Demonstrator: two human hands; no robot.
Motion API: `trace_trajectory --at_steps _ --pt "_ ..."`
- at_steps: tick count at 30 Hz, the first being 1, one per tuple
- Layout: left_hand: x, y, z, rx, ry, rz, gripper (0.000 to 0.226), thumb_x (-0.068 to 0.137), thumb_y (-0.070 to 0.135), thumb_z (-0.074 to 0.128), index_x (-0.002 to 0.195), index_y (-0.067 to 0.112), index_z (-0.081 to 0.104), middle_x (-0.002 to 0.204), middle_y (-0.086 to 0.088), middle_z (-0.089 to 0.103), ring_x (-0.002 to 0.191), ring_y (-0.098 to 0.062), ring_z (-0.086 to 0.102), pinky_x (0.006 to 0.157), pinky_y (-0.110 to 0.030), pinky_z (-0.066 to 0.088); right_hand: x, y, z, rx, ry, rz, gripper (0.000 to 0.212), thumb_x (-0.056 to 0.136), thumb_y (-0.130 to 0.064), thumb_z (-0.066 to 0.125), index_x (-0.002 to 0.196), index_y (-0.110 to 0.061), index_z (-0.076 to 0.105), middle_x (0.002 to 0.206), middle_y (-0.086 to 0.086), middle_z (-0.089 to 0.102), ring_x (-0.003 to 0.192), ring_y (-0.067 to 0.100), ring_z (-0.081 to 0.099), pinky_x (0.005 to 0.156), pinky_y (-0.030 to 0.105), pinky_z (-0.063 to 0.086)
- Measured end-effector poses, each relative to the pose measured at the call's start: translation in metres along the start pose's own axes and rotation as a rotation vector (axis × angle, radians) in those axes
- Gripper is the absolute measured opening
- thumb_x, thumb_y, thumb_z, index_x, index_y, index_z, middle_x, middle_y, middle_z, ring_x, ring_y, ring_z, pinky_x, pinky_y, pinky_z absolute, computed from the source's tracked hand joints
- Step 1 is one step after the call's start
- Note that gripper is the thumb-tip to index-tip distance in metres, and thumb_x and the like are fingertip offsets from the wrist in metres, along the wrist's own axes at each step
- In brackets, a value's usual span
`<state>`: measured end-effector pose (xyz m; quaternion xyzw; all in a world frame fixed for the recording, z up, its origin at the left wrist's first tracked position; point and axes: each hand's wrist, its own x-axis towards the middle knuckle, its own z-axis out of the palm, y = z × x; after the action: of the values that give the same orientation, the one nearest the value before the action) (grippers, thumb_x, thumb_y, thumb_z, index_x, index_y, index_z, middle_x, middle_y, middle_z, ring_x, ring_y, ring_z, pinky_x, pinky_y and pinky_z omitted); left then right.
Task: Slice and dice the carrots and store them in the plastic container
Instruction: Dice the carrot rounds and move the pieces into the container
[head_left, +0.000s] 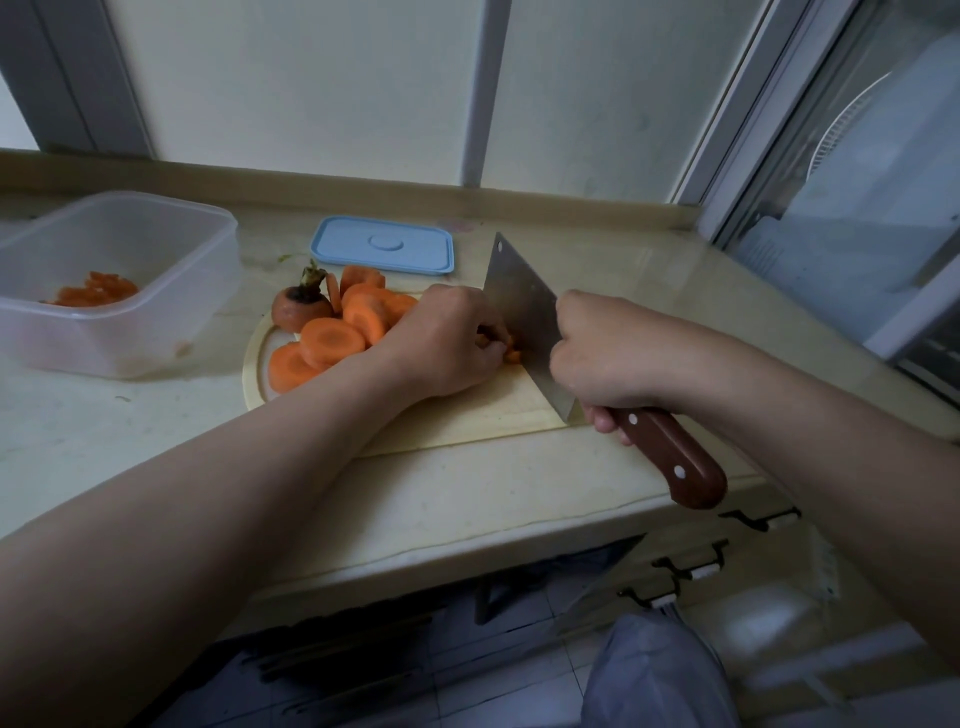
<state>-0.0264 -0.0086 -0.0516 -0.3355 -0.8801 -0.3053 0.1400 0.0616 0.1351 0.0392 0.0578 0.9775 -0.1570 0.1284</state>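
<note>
Carrot pieces (511, 349) sit pinched in the curled grip of my left hand (447, 338) on the cutting board (467, 415) near the tabletop's front edge, steadied for the cleaver (522, 301) that my right hand (597, 358) clasps, with the plastic container (104, 338) within reach at the left edge.

Worktop (467, 499): pale cream stone, rounded front edge.
Window (311, 78): frosted panes behind the worktop, split by a grey frame bar (488, 88).
Right side: reflective glazed panel (857, 208).
Cabinet front: dark handles (693, 569) below the worktop.
Floor (519, 696): light tiles.
Light: dim, diffuse daylight.
</note>
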Motion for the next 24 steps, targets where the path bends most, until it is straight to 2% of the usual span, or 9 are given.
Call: trace_trajectory --at_steps 3,7,11,14,17,19,21,23,24 --pt "0.0 0.0 0.001 -0.002 -0.001 -0.003 0.011 0.083 0.014 0.072 0.092 0.016 0.079 0.089 0.002 0.072 0.076 -0.007 0.058 0.064 -0.009 0.039 0.007 -0.007 -0.003 0.008 -0.009 -0.011 0.011 0.096 0.001 0.036 0.095 -0.002 0.046 0.056 0.021 0.057 0.03 0.022 0.048 0.041 0.031 0.049" --pt "0.0 0.0 0.0 -0.001 -0.008 -0.015 0.014 0.083 0.015 0.072 0.094 0.015 0.079 0.09 0.001 0.073 0.079 -0.012 0.063 0.071 -0.022 0.05 0.02 -0.011 -0.004 0.067 -0.012 -0.025 0.017 0.092 0.005 0.032 0.094 -0.003 0.046 0.06 0.02 0.056 0.033 0.023 0.048 0.043 0.031 0.047" --pt "-0.001 0.0 0.001 0.001 0.005 0.009 0.011 0.083 0.015 0.072 0.092 0.014 0.079 0.088 0.0 0.072 0.077 -0.01 0.061 0.07 -0.022 0.049 0.018 0.001 -0.004 0.086 -0.056 -0.006 0.014 0.093 0.003 0.034 0.099 -0.001 0.046 0.055 0.023 0.057 0.044 0.028 0.051 0.046 0.035 0.049" --pt "-0.001 -0.002 0.001 0.011 0.013 0.016 0.01 0.083 0.015 0.072 0.091 0.015 0.079 0.088 0.0 0.072 0.077 -0.01 0.06 0.067 -0.015 0.044 0.011 0.008 -0.003 0.085 -0.084 0.003 0.012 0.096 0.002 0.036 0.102 -0.002 0.045 0.057 0.024 0.059 0.043 0.029 0.053 0.045 0.035 0.05" --pt "-0.001 -0.001 0.0 0.006 0.023 0.027 0.009 0.083 0.014 0.072 0.088 0.014 0.079 0.086 0.001 0.072 0.074 -0.008 0.058 0.064 -0.006 0.038 0.021 0.013 -0.002 0.187 -0.052 0.014 0.02 0.094 0.003 0.034 0.11 -0.002 0.046 0.066 0.027 0.061 0.057 0.033 0.057 0.05 0.038 0.052" --pt "-0.002 0.0 -0.001 -0.002 0.022 0.029 0.008 0.083 0.013 0.071 0.086 0.014 0.078 0.085 0.001 0.071 0.073 -0.006 0.057 0.065 -0.009 0.042 0.03 0.02 0.0 0.302 -0.009 0.023 0.032 0.093 0.0 0.035 0.122 -0.006 0.047 0.07 0.025 0.064 0.057 0.03 0.058 0.051 0.037 0.053" --pt "-0.002 0.0 -0.001 0.002 0.031 0.028 0.007 0.084 0.013 0.07 0.086 0.013 0.077 0.086 0.0 0.069 0.074 -0.009 0.057 0.069 -0.02 0.049 0.036 0.028 0.001 0.404 0.017 0.035 0.039 0.096 -0.004 0.037 0.133 -0.011 0.045 0.068 0.021 0.066 0.048 0.024 0.058 0.05 0.034 0.052" --pt "-0.002 0.0 -0.001 0.0 0.043 0.013 0.008 0.085 0.016 0.068 0.09 0.011 0.073 0.089 -0.002 0.066 0.079 -0.013 0.058 0.074 -0.031 0.051 0.035 0.038 0.001 0.47 0.016 0.04 0.04 0.099 -0.005 0.037 0.136 -0.015 0.048 0.066 0.019 0.066 0.043 0.021 0.057 0.047 0.031 0.05" --pt "-0.002 0.0 -0.001 -0.005 0.046 -0.001 0.011 0.086 0.018 0.068 0.095 0.012 0.072 0.095 -0.002 0.064 0.085 -0.015 0.058 0.077 -0.031 0.051 0.033 0.042 0.001 0.495 0.007 0.037 0.037 0.1 -0.004 0.037 0.133 -0.014 0.05 0.065 0.019 0.065 0.042 0.02 0.055 0.045 0.03 0.049"
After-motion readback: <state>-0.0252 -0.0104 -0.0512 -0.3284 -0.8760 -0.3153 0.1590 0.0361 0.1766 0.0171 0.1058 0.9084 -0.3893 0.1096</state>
